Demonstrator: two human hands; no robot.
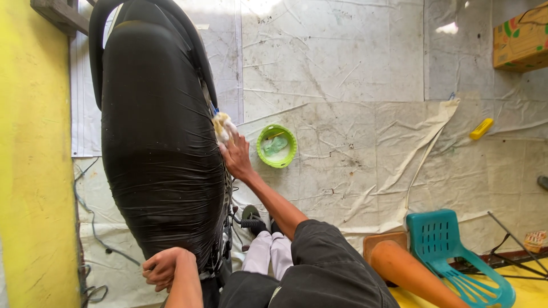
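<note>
A: Pressing a pale sponge on the wrapped black motorcycle seat's right edge, the right hand is clenched around it; left hand curled, gripping the near end

B: Risk: hard rubbing could tear the film, or an elbow tip the green bowl nearby
</note>
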